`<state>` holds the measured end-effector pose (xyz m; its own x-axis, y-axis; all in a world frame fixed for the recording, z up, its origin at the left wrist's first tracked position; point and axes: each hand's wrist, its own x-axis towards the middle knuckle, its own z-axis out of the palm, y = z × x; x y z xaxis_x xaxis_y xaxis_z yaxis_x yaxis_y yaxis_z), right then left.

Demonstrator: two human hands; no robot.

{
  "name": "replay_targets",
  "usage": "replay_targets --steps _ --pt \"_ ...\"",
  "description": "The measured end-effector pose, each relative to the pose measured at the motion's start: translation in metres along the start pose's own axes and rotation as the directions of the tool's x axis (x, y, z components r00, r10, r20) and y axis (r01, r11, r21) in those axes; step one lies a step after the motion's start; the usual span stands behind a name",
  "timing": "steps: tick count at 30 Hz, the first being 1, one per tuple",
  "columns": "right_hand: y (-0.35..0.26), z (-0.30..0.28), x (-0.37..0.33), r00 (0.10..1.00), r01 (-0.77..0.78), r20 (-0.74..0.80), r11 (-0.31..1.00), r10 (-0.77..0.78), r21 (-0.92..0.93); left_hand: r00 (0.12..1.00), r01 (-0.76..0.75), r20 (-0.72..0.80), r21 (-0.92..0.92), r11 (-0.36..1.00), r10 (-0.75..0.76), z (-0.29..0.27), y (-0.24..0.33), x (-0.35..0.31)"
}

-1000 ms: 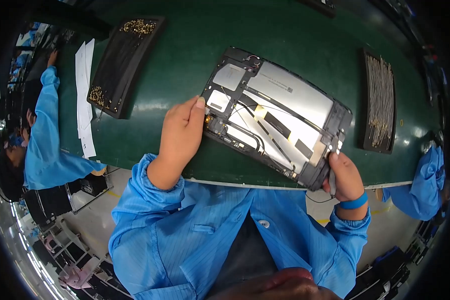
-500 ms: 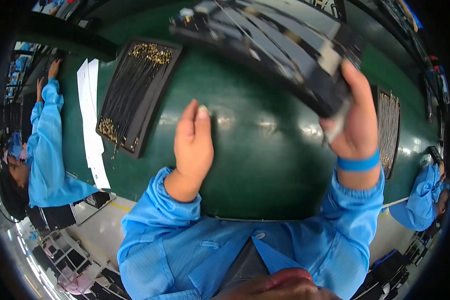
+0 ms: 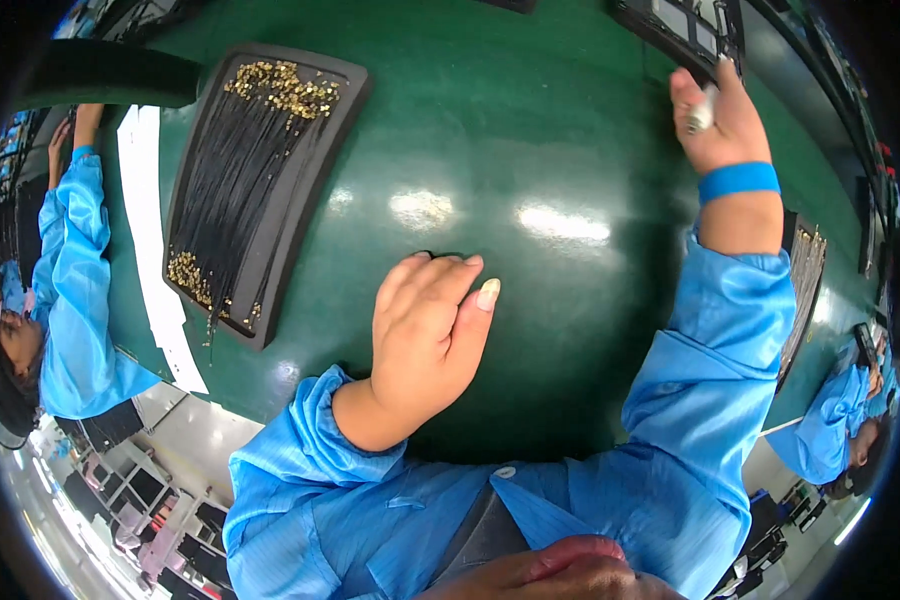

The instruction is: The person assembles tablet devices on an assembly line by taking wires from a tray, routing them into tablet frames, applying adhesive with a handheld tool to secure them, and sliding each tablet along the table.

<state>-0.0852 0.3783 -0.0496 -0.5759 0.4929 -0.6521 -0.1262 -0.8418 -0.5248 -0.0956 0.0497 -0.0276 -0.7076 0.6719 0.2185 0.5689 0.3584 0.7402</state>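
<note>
My left hand (image 3: 420, 325) hovers over or rests on the green table, back up, fingers loosely bent and the thumb apart; nothing shows in it. At the far right, my right hand (image 3: 720, 130), with a blue band at the wrist, has its thumb and a finger spread at the near edge of a dark flat unit (image 3: 678, 28) with grey panels. The top frame edge cuts this unit off. A small whitish piece (image 3: 701, 112) shows between those fingers; whether it is a finger cover or a loose thing I cannot tell.
On the left a dark tray (image 3: 315, 190) holds black cables (image 3: 235, 190) with gold-coloured ends, beside white paper strips (image 3: 145, 210). Another bundle of cables (image 3: 805, 290) lies past my right forearm. Co-workers in blue sleeves (image 3: 75, 290) sit at both sides. A black bar (image 3: 120, 75) reaches in top left.
The dark unit has gone from the upper middle to the far right edge, my right hand reaching out with it. My left hand has turned and shifted slightly right and nearer, fingers more bent.
</note>
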Motion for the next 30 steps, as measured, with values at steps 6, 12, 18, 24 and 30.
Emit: replay_targets --steps 6,12,18,24,30 --pt "-0.017 -0.006 0.012 0.977 0.211 -0.061 0.939 -0.202 0.272 0.998 -0.061 0.009 0.113 0.992 0.06 0.008 0.002 0.006" --pt "-0.007 0.016 0.007 0.973 0.175 -0.129 0.978 -0.189 -0.109 1.0 -0.021 0.025 0.128 0.992 0.018 0.007 0.008 0.0" --pt "0.034 -0.006 -0.071 0.99 0.129 0.066 0.988 -0.124 -0.088 0.971 0.158 -0.141 -0.23 0.96 -0.193 0.006 0.009 -0.003" --pt "0.119 -0.016 -0.204 0.981 -0.078 -0.184 0.994 0.062 -0.082 0.761 0.571 0.479 -0.815 0.102 -0.438 0.018 0.04 0.001" --pt "0.158 -0.055 -0.258 0.91 -0.316 0.152 0.882 0.386 -0.35 0.849 0.406 0.361 -0.913 0.04 -0.385 0.016 0.054 -0.008"
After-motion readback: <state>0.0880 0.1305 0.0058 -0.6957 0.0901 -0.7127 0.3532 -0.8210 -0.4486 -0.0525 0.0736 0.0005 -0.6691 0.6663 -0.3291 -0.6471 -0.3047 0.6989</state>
